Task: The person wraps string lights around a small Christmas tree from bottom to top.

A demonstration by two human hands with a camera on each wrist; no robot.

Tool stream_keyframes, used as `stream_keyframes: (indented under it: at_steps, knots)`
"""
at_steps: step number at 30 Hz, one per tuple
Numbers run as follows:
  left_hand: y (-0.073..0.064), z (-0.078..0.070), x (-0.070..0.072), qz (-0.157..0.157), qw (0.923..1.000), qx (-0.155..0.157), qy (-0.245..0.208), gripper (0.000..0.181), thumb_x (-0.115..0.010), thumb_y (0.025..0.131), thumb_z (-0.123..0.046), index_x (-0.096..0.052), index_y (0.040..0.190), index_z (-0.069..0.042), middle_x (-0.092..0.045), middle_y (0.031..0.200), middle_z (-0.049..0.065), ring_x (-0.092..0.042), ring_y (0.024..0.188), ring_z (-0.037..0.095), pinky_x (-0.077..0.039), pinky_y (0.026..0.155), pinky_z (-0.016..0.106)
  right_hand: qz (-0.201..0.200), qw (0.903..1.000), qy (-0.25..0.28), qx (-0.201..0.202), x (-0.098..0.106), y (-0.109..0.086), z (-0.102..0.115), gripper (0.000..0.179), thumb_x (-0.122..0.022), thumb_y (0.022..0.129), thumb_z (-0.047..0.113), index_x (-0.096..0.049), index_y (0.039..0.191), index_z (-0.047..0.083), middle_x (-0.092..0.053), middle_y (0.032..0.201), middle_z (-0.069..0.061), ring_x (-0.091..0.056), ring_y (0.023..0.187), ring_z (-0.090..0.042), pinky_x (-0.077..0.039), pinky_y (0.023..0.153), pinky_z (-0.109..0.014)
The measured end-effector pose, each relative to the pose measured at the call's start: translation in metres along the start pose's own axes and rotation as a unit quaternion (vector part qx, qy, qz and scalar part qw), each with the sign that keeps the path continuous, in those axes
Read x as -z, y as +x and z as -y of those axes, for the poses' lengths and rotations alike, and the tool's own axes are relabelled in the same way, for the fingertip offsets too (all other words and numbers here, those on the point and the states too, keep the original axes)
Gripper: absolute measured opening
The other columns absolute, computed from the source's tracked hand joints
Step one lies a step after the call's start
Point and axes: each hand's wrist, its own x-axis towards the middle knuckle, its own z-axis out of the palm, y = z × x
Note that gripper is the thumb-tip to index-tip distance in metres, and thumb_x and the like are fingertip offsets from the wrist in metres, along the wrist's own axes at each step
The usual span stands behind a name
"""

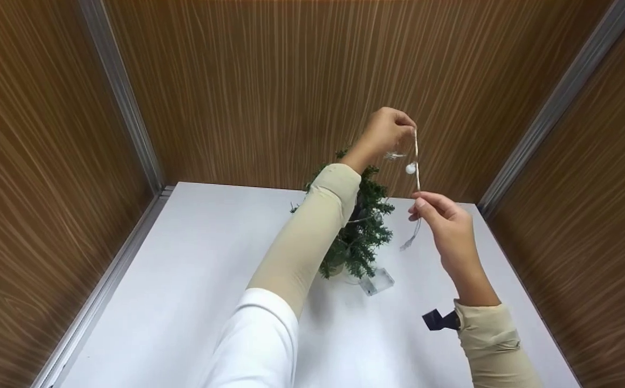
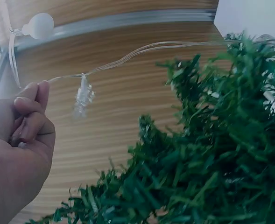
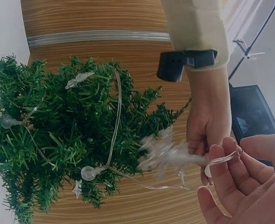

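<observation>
A string of lights (image 1: 417,153) on clear wire runs between my two hands. My left hand (image 1: 390,128), raised beyond the treetop, pinches its upper part between thumb and fingers. Lower and nearer, my right hand (image 1: 444,215) pinches the same wire, a short tail dangling below. One round white bulb (image 2: 41,26) hangs between the hands. In the left wrist view, the wire passes a clear snowflake ornament (image 2: 83,95) and reaches the small green Christmas tree (image 2: 212,140). The right wrist view shows more wire with round bulbs (image 3: 88,173) around the branches. My left forearm hides part of the tree in the head view.
A clear battery box (image 1: 377,282) lies on the white table (image 1: 226,258) by the tree's base. Wood-grain panels (image 1: 269,91) with metal edge rails enclose the table at the back and both sides. A black wrist camera (image 1: 440,320) sits on my right wrist.
</observation>
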Motion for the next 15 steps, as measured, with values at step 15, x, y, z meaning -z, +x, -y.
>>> stream_keyframes:
  at_steps: [15]
  knots:
    - [0.012,-0.014,0.044,0.094,0.9852,0.030,0.140,0.017,-0.064,0.100,-0.012,-0.078,0.109,-0.009,-0.074,0.115,0.005,-0.066,0.106,0.017,-0.053,0.086,0.028,-0.004,0.9999,0.010,0.012,-0.005,-0.016,0.018,0.028,-0.066,0.099,0.022,-0.070,0.115,-0.001,-0.070,0.092,-0.005,-0.067,0.092,-0.019,-0.053,0.090,-0.025]
